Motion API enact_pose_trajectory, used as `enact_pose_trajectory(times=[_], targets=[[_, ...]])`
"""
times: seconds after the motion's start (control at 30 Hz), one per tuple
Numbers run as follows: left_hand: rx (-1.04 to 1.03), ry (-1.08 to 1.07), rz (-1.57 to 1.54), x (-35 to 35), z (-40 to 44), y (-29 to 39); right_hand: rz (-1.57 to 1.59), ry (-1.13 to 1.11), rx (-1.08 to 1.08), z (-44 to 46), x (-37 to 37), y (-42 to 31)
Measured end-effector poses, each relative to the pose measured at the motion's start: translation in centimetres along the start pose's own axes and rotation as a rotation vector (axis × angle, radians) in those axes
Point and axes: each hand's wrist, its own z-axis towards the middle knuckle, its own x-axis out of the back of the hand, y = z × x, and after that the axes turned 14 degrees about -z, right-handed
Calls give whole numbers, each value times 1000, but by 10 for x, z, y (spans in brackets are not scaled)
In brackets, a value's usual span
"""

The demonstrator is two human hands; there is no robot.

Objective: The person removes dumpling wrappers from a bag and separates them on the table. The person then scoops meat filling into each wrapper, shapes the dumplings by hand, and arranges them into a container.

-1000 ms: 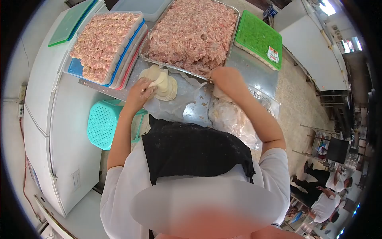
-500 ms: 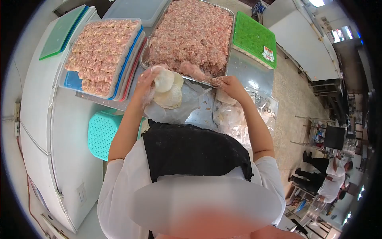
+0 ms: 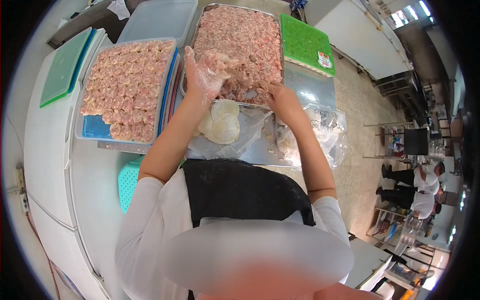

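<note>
My left hand (image 3: 204,80), dusted white, is held palm up over the near left corner of a metal tray (image 3: 283,60). Its thumb is spread, and a clump of ground meat (image 3: 220,62) rests in the cupped palm and fingers; whether a wrapper lies beneath is hidden. At the tray's near edge my right hand (image 3: 284,102) is closed round a thin, meat-smeared tool (image 3: 261,88) whose kind I cannot make out. Ground meat (image 3: 240,32) fills most of the tray. Below my left wrist, pale round dough wrappers (image 3: 222,125) lie overlapping on plastic.
At left, a plastic container (image 3: 82,122) holds rows of meat-filled dumplings. A green-lidded box (image 3: 307,42) sits right of the tray. Marked plastic bags (image 3: 320,132) lie near my right forearm. A turquoise basket (image 3: 129,182) stands below the table. Two people (image 3: 420,187) stand farther right.
My left hand has risen from the wrappers to above the tray, turning palm up with meat in it. The meat-smeared tool has moved up over the tray with my right hand.
</note>
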Motion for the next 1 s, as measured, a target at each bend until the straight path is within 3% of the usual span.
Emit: enact_pose_trajectory(times=[0.03,0.07,0.13,0.2,0.33,0.4,0.47,0.53,0.57,0.6,0.63,0.67,0.7,0.73,0.77,0.83,0.87,0.9,0.93,0.97,1.0], targets=[[263,-398,-135,33,4,18,0,4,-9,-4,16,-11],[273,-398,-137,14,1,7,-48,4,-32,-9,30,-22],[-261,485,230,-59,-11,-33,-101,6,-65,-11,29,-25],[-298,540,254,-85,-11,-43,-84,12,45,-8,16,-21],[-306,519,271,-81,-11,-46,-356,-136,-25,-10,71,-31],[-322,479,305,-70,-2,-49,-256,104,117,-14,58,-29],[-340,440,335,-65,1,-53,-223,55,113,-12,49,-15],[-332,412,106,-70,-1,-53,-193,8,131,-7,40,9],[-347,407,108,-71,-3,-54,47,146,209,-8,37,29],[-299,302,238,-73,-6,-54,290,281,285,-8,40,42],[-252,198,366,-75,-9,-55,294,283,300,-10,42,50],[-266,195,370,-77,-11,-57,374,178,154,-17,49,54],[-260,140,763,-79,-13,-59,449,71,5,-22,55,58],[-245,83,1155,-81,-13,-62,452,72,16,-24,58,63],[-257,87,1159,-87,-14,-68,501,-24,-6,-26,61,67],[-504,-150,1947,-101,-15,-77,555,-125,-17,-28,67,76],[-510,-140,1955,-102,-15,-81,438,-88,35,-29,71,80],[-381,-8,1856,-103,-15,-85,322,-48,86,-29,74,84],[-255,118,1747,-103,-14,-88,328,-50,95,-30,73,86],[-261,126,1752,-96,-10,-88,333,36,106,-30,72,87],[-214,124,1200,-84,-6,-88,339,121,117,-29,71,89]])
